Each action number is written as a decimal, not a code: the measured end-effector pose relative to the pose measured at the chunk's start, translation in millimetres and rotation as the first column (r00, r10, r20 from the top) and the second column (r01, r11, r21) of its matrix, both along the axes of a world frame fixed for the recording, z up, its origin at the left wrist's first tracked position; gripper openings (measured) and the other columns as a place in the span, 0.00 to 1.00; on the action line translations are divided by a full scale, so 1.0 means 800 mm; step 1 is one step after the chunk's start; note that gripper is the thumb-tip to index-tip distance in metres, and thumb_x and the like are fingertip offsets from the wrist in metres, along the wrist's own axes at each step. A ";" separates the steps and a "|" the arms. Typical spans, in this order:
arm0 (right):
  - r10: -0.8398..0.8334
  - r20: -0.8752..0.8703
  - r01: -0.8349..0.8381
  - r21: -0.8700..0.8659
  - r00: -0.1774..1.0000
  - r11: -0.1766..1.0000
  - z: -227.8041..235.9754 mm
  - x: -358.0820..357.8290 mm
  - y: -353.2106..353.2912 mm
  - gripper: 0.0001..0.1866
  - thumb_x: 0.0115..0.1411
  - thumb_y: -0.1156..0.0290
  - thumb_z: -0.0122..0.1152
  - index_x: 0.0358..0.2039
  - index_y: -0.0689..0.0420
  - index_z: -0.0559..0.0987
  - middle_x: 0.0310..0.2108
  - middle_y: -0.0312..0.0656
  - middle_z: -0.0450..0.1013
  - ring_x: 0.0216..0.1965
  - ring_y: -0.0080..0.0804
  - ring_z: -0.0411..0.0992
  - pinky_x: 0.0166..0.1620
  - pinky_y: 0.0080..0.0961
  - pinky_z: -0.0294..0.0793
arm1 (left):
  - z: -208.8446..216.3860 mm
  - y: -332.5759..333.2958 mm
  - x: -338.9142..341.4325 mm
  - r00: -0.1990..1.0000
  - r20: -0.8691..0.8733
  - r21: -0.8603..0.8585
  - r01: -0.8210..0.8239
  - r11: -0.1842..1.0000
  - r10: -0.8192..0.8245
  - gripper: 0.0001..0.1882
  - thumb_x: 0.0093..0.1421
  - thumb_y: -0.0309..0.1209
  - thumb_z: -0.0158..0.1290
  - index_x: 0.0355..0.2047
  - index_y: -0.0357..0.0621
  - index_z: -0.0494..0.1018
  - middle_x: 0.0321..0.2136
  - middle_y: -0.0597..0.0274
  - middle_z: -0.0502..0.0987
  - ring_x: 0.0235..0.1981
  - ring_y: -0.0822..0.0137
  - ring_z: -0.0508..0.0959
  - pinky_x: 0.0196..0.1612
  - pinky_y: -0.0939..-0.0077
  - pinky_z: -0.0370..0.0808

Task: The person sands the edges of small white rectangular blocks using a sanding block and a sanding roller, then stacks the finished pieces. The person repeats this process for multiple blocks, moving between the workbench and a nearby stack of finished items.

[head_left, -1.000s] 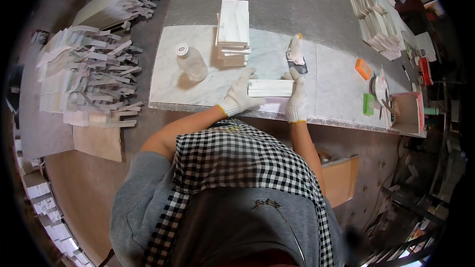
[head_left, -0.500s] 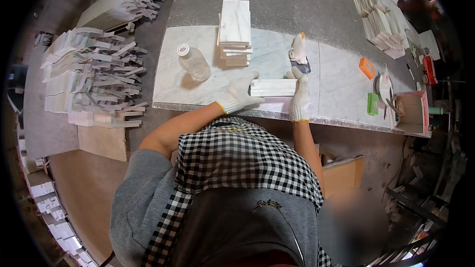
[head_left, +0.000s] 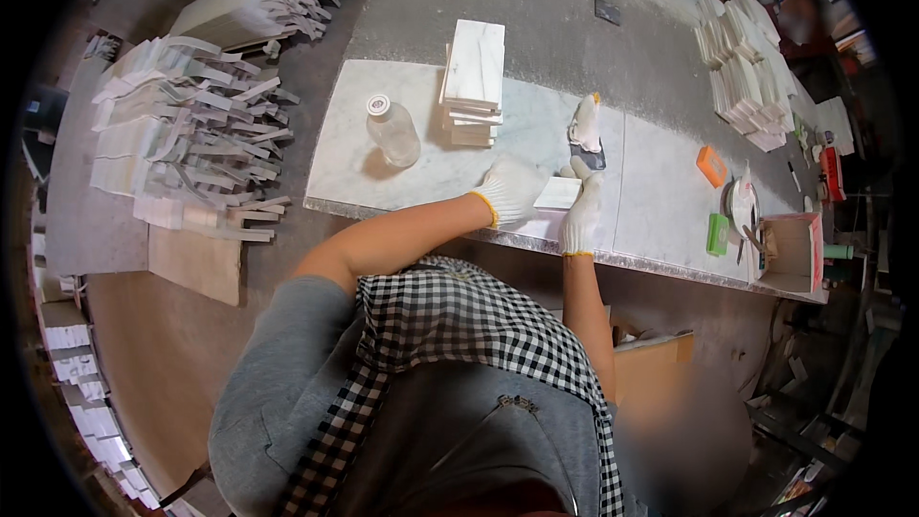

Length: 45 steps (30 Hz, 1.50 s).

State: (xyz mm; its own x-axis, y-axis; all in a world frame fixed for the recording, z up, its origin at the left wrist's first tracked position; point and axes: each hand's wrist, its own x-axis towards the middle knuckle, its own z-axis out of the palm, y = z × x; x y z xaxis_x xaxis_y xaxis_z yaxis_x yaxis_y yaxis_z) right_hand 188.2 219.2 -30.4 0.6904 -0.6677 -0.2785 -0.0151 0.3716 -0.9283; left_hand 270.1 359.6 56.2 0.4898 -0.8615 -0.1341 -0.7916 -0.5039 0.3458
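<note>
Both my hands wear white knitted gloves with yellow cuffs. Between them, close to the table's front edge, are white marble tiles [head_left: 558, 193]; only a short part of them shows. My left hand [head_left: 513, 190] is closed over their left part, its back turned up and its fingertips mostly hidden. At the right end my right hand [head_left: 582, 201] grips them, thumb pointing away from me. Just beyond my hands a stack of white marble tiles [head_left: 477, 62] stands unevenly piled. A clear bottle [head_left: 397, 142] with a white cap stands left of the stack.
A white cloth-like bundle [head_left: 585, 124] rests on a dark pad [head_left: 590, 157] beyond my right hand. Orange [head_left: 711, 167] and green [head_left: 717, 234] blocks, a dish [head_left: 743, 206] and a box [head_left: 793, 251] are on the right. Tile piles with strips [head_left: 182, 124] fill the left.
My left hand has turned and slid right over the tiles, covering much of them. My right hand keeps its grip at their right end. The whole view has shifted slightly.
</note>
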 end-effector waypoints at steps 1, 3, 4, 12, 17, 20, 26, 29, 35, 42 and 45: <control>-0.003 -0.013 0.003 -0.025 1.000 1.000 0.001 -0.001 0.000 0.36 0.73 0.46 0.32 0.60 0.68 0.70 0.51 0.51 0.75 0.50 0.35 0.73 0.56 0.32 0.70 | -0.009 -0.001 0.001 1.000 -0.023 0.001 0.007 1.000 -0.007 0.20 0.47 0.36 0.59 0.39 0.39 0.73 0.29 0.48 0.79 0.33 0.46 0.80 0.39 0.53 0.75; -0.018 0.025 0.019 -0.017 1.000 1.000 -0.003 -0.002 0.002 0.38 0.73 0.43 0.33 0.61 0.68 0.69 0.52 0.52 0.74 0.50 0.36 0.73 0.56 0.32 0.70 | -0.021 0.005 0.002 0.997 0.058 -0.089 0.052 0.995 -0.047 0.24 0.47 0.38 0.60 0.43 0.40 0.73 0.30 0.48 0.80 0.32 0.50 0.82 0.36 0.56 0.76; -0.027 0.047 0.027 -0.013 0.999 1.000 -0.002 -0.003 0.004 0.39 0.72 0.42 0.33 0.61 0.68 0.69 0.52 0.53 0.74 0.50 0.36 0.73 0.56 0.32 0.70 | -0.023 0.010 0.002 0.993 0.104 -0.132 0.078 0.988 -0.064 0.26 0.47 0.39 0.61 0.45 0.40 0.73 0.30 0.49 0.80 0.31 0.52 0.82 0.35 0.58 0.77; 0.050 0.309 -0.092 0.123 0.950 0.988 0.050 -0.056 0.058 0.49 0.66 0.32 0.38 0.67 0.68 0.58 0.62 0.57 0.64 0.66 0.47 0.59 0.70 0.41 0.49 | 0.000 0.133 -0.043 0.980 -0.094 -0.216 -0.193 0.957 0.176 0.31 0.45 0.48 0.63 0.44 0.41 0.74 0.36 0.50 0.80 0.40 0.50 0.80 0.44 0.55 0.76; 0.169 0.186 -0.208 0.216 0.968 0.954 0.028 -0.089 0.147 0.46 0.69 0.36 0.34 0.69 0.68 0.56 0.66 0.58 0.59 0.67 0.49 0.56 0.70 0.43 0.52 | 0.024 0.271 -0.074 0.860 -0.269 -0.115 -0.476 0.872 0.433 0.31 0.43 0.48 0.65 0.41 0.40 0.73 0.39 0.50 0.80 0.40 0.51 0.79 0.43 0.55 0.76; 0.450 0.151 -0.474 0.322 0.880 0.820 0.025 -0.085 0.243 0.47 0.70 0.35 0.31 0.70 0.67 0.52 0.69 0.55 0.54 0.69 0.49 0.53 0.69 0.43 0.52 | 0.027 0.357 -0.096 0.824 -0.176 -0.141 -0.562 0.815 0.538 0.28 0.42 0.48 0.65 0.36 0.41 0.72 0.35 0.51 0.80 0.37 0.51 0.80 0.42 0.56 0.76; 0.539 0.364 -0.606 0.696 0.760 0.384 0.071 -0.065 0.477 0.44 0.67 0.34 0.40 0.68 0.61 0.58 0.67 0.46 0.58 0.66 0.42 0.58 0.67 0.39 0.57 | 0.036 0.526 -0.159 0.670 -0.082 -0.229 -0.733 0.641 0.738 0.28 0.41 0.47 0.67 0.37 0.43 0.71 0.29 0.53 0.79 0.35 0.51 0.80 0.42 0.57 0.75; 0.575 0.359 -0.562 0.797 0.735 0.221 0.098 -0.066 0.568 0.43 0.66 0.33 0.42 0.64 0.60 0.62 0.63 0.43 0.62 0.64 0.39 0.60 0.66 0.38 0.59 | 0.038 0.613 -0.199 0.562 -0.064 -0.345 -0.788 0.510 0.825 0.29 0.41 0.47 0.67 0.38 0.42 0.72 0.31 0.51 0.80 0.36 0.50 0.80 0.41 0.58 0.75; 0.799 0.461 -0.721 0.691 0.387 -0.049 0.121 -0.062 0.718 0.48 0.66 0.31 0.39 0.68 0.62 0.56 0.68 0.44 0.58 0.69 0.39 0.55 0.70 0.38 0.53 | 0.051 0.762 -0.263 0.267 -0.319 -0.279 -0.943 0.179 0.909 0.34 0.45 0.47 0.66 0.46 0.38 0.71 0.38 0.48 0.79 0.40 0.52 0.80 0.43 0.61 0.76; 0.919 0.395 -0.778 0.583 0.021 -0.233 0.129 -0.024 0.870 0.47 0.68 0.35 0.34 0.69 0.66 0.53 0.69 0.50 0.56 0.70 0.42 0.55 0.70 0.41 0.53 | 0.038 0.917 -0.296 0.034 -0.940 -0.158 -0.926 -0.344 0.340 0.36 0.52 0.39 0.66 0.56 0.31 0.68 0.47 0.53 0.78 0.46 0.67 0.78 0.49 0.72 0.76; 0.935 0.348 -0.799 0.544 -0.063 -0.256 0.117 0.006 0.941 0.45 0.69 0.36 0.34 0.69 0.65 0.54 0.67 0.52 0.59 0.67 0.43 0.59 0.68 0.41 0.57 | 0.025 0.975 -0.291 0.113 -0.993 -0.115 -0.859 -0.499 0.035 0.36 0.55 0.37 0.64 0.59 0.29 0.66 0.50 0.56 0.77 0.48 0.67 0.78 0.52 0.71 0.76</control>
State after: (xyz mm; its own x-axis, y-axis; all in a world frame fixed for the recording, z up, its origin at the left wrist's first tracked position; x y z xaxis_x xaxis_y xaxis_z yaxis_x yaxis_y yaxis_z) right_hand 193.2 971.9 63.3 0.3234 0.8847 -0.3358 -0.8511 0.1168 -0.5119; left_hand 37.3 1139.3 75.8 0.8620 0.3315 -0.3835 0.1705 0.5230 0.8351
